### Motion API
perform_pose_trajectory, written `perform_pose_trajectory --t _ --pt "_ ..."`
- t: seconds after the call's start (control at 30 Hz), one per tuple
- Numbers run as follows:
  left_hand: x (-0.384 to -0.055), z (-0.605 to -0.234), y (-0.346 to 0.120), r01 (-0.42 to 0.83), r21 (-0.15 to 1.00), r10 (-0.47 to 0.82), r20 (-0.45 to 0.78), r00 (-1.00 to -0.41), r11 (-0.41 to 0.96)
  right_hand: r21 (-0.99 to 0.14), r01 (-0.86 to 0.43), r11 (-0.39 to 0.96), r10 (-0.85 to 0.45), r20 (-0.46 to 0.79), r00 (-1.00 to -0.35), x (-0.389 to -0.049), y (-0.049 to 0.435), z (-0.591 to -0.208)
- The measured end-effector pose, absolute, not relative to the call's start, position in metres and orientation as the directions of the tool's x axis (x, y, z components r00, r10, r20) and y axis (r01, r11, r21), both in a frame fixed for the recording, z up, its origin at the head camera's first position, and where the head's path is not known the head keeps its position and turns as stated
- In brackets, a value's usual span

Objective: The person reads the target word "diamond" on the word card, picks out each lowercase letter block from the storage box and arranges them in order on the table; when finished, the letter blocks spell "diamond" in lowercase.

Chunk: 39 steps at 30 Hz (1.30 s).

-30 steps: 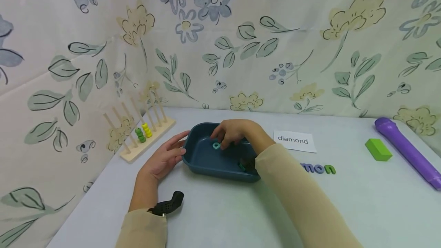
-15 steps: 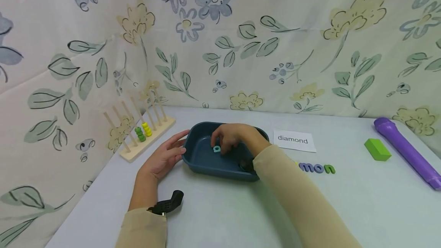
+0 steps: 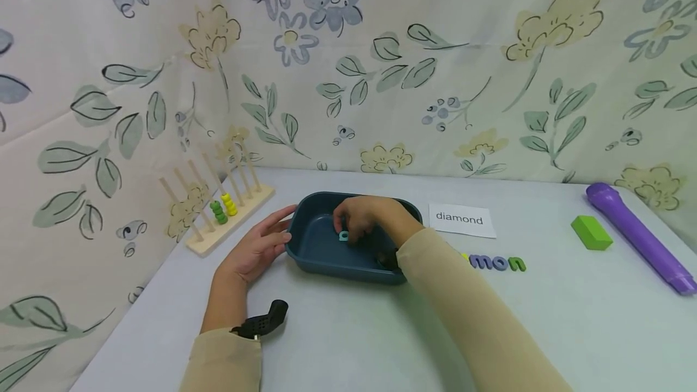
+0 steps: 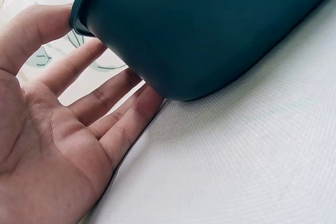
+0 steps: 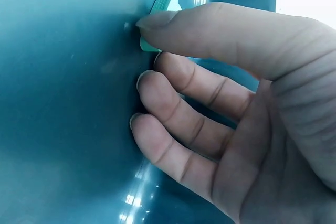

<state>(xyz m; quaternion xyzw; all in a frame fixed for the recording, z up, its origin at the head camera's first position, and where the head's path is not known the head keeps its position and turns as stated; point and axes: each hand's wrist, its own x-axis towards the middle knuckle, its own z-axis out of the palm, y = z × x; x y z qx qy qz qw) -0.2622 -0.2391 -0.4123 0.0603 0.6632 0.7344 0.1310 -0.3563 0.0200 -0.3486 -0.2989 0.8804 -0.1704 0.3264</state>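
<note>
A dark blue plastic bin (image 3: 321,264) sits on the white table. My left hand (image 3: 258,253) lies along its left end; in the left wrist view the thumb touches the rim and the nearly straight fingers rest against the outer wall. My right hand (image 3: 362,219) reaches inside with curled fingers, close over the bin floor. It pinches a small teal letter (image 3: 343,236) with a hole in it. In the right wrist view the thumb covers part of this teal letter (image 5: 167,2), and the index finger is hidden behind the thumb.
Letters "mon" (image 3: 498,263) lie right of the bin, a yellow piece (image 3: 465,257) partly behind the sleeve. A "diamond" card (image 3: 463,221) is behind them. A green block (image 3: 592,233) and purple microphone-shaped toy (image 3: 639,238) lie right; a wooden peg rack (image 3: 231,222) with beads stands left.
The teal letter has turned and shifted slightly under the right fingertips. My right hand stays inside the bin, and the left hand keeps its place at the bin's end.
</note>
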Motion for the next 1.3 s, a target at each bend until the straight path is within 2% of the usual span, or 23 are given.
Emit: perform_pose_trajectory --t 0.37,0.7,1.0,1.3 --pt "-0.262 -0.412 -0.240 -0.117 0.989 0.273 -0.090 -0.958 -0.085 -0.521 -0.418 0.744 -0.663 -0.497 -0.559 -0.356 0.021 -0.348" --pt "-0.264 -0.416 -0.239 -0.131 0.988 0.258 -0.105 -0.960 -0.082 -0.495 -0.426 0.757 -0.646 -0.470 -0.602 -0.353 0.023 -0.350" --pt "-0.264 -0.415 -0.236 -0.129 0.988 0.267 -0.102 -0.958 -0.083 -0.559 -0.397 0.728 -0.670 -0.454 -0.588 -0.354 0.032 -0.348" --pt "-0.263 -0.414 -0.237 -0.124 0.989 0.254 -0.101 -0.962 -0.075 -0.606 -0.389 0.694 -0.690 -0.405 -0.600 -0.355 0.041 -0.330"
